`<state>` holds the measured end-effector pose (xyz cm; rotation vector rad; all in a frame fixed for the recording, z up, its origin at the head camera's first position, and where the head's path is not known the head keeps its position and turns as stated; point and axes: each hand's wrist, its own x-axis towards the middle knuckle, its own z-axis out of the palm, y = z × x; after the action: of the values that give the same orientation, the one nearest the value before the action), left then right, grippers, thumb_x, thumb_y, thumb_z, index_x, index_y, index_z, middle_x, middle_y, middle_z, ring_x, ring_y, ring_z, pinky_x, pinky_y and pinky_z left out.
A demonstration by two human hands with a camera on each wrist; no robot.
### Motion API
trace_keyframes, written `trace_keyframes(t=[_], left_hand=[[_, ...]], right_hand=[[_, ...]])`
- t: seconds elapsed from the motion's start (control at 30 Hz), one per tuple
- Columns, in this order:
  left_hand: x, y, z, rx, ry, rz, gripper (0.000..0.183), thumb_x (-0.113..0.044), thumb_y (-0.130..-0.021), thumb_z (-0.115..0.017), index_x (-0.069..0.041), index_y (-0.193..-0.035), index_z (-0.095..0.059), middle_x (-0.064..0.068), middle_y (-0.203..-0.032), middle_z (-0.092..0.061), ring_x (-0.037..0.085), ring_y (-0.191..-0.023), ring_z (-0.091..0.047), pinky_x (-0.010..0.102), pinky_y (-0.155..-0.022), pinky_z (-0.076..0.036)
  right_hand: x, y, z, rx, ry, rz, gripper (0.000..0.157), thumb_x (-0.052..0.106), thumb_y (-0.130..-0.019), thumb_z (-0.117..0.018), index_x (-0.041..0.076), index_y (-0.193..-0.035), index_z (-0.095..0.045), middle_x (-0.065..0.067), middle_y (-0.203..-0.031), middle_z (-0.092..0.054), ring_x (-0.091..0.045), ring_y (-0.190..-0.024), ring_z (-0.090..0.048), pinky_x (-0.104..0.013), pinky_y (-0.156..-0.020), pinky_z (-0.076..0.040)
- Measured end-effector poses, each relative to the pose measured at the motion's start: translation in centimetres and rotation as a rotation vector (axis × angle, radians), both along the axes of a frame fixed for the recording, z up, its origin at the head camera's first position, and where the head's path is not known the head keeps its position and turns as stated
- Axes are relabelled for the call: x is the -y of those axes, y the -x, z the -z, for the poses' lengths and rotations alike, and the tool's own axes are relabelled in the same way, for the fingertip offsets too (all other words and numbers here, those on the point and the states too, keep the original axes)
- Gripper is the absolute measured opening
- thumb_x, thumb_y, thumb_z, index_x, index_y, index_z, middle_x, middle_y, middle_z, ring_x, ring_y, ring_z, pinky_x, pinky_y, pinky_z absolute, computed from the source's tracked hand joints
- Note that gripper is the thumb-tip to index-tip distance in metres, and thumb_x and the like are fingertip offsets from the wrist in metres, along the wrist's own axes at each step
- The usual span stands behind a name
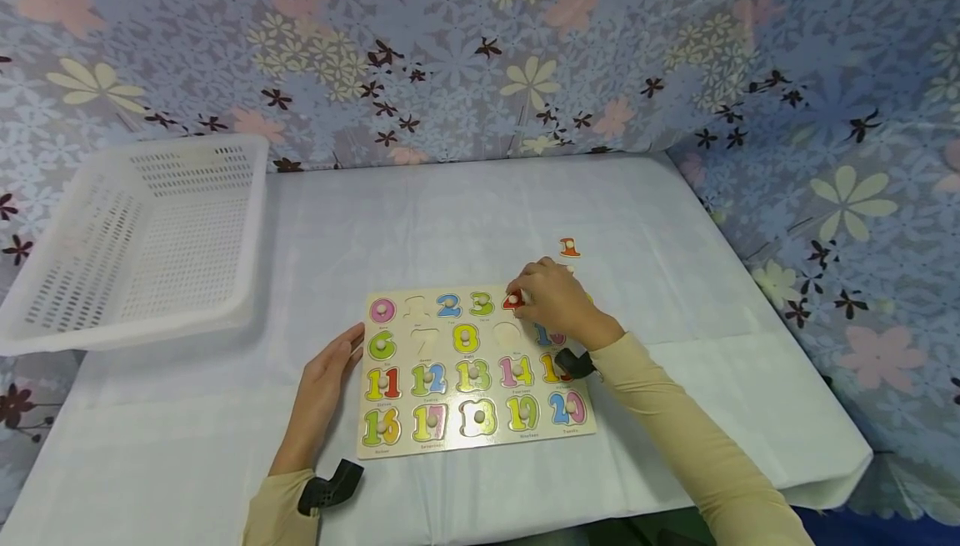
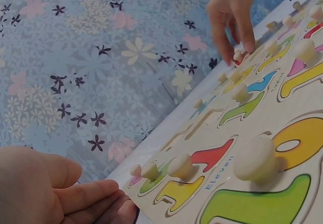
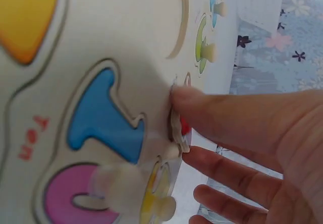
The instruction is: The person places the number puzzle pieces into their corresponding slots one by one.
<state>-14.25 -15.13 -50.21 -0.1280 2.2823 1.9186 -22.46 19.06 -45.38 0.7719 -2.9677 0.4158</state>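
Observation:
A wooden number puzzle board [image 1: 444, 348] lies on the table, with knobbed number pieces in most of its recesses. At its top row my right hand [image 1: 557, 300] pinches the red number 4 piece [image 1: 513, 301] between thumb and fingers. In the right wrist view that red 4 piece [image 3: 184, 125] sits tilted against the board. My left hand [image 1: 327, 375] rests at the board's left edge, fingers extended and touching it. The recesses for 1, 7 and 9 hold no piece. An orange-red number 1 piece [image 1: 570, 247] lies beyond my right hand.
A white plastic basket [image 1: 251, 262] stands on the left of the white-covered table [image 1: 360, 221]. Another loose piece is mostly hidden behind my right hand. Flowered cloth [image 1: 450, 54] hangs along the back and right sides.

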Motion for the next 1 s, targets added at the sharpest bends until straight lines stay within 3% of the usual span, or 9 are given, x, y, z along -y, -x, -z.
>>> trace_keyframes(t=[0.13, 0.3, 0.4, 0.47, 0.73, 1.0], left_hand=[[0.1, -0.1, 0.0, -0.003, 0.007, -0.003, 0.050, -0.036, -0.105, -0.037, -0.007, -0.146, -0.043, 0.004, -0.147, -0.043, 0.012, -0.138, -0.033, 0.018, -0.108, -0.031], [0.2, -0.1, 0.0, -0.012, 0.001, -0.006, 0.050, -0.036, -0.106, -0.037, -0.006, -0.146, -0.042, 0.005, -0.147, -0.043, 0.012, -0.137, -0.034, 0.015, -0.105, -0.032], [0.3, -0.2, 0.1, -0.015, -0.007, -0.008, 0.050, -0.036, -0.106, -0.037, -0.006, -0.146, -0.042, 0.005, -0.147, -0.043, 0.012, -0.137, -0.034, 0.012, -0.104, -0.033], [0.3, -0.2, 0.1, -0.016, -0.009, -0.007, 0.050, -0.036, -0.106, -0.037, -0.007, -0.146, -0.043, 0.004, -0.147, -0.043, 0.012, -0.137, -0.034, 0.011, -0.104, -0.032], [0.2, -0.2, -0.1, -0.012, -0.021, -0.005, 0.049, -0.035, -0.105, -0.039, -0.008, -0.145, -0.044, 0.004, -0.147, -0.044, 0.011, -0.137, -0.034, 0.011, -0.105, -0.031], [0.1, -0.1, -0.2, -0.006, -0.009, 0.001, 0.048, -0.033, -0.106, -0.039, -0.005, -0.145, -0.044, 0.008, -0.147, -0.043, 0.016, -0.139, -0.032, 0.017, -0.108, -0.031]], right_hand=[[-0.1, 0.0, 0.1, 0.008, 0.040, -0.004, 0.034, 0.015, -0.075, -0.085, 0.006, -0.106, -0.073, -0.008, -0.104, -0.068, -0.029, -0.101, -0.056, -0.043, -0.093, -0.048], [-0.1, 0.1, 0.3, -0.010, 0.075, -0.036, 0.023, 0.014, -0.077, -0.083, 0.006, -0.097, -0.075, -0.008, -0.100, -0.068, -0.029, -0.100, -0.056, -0.041, -0.089, -0.050], [-0.5, 0.3, -0.3, 0.032, 0.098, -0.004, 0.021, 0.011, -0.081, -0.078, 0.006, -0.101, -0.074, -0.008, -0.101, -0.068, -0.029, -0.102, -0.054, -0.042, -0.086, -0.050], [-1.1, 0.7, -1.0, 0.066, 0.102, 0.040, 0.022, 0.009, -0.083, -0.076, 0.006, -0.104, -0.074, -0.008, -0.104, -0.067, -0.029, -0.106, -0.053, -0.044, -0.093, -0.047], [-5.9, 4.5, -3.1, 0.151, 0.035, 0.189, 0.029, 0.009, -0.084, -0.075, 0.002, -0.112, -0.071, -0.016, -0.109, -0.066, -0.035, -0.107, -0.048, -0.050, -0.091, -0.045], [-8.2, 7.8, -1.5, 0.205, -0.111, 0.223, 0.043, 0.012, -0.083, -0.077, 0.000, -0.122, -0.065, -0.022, -0.126, -0.057, -0.043, -0.117, -0.044, -0.055, -0.099, -0.041]])
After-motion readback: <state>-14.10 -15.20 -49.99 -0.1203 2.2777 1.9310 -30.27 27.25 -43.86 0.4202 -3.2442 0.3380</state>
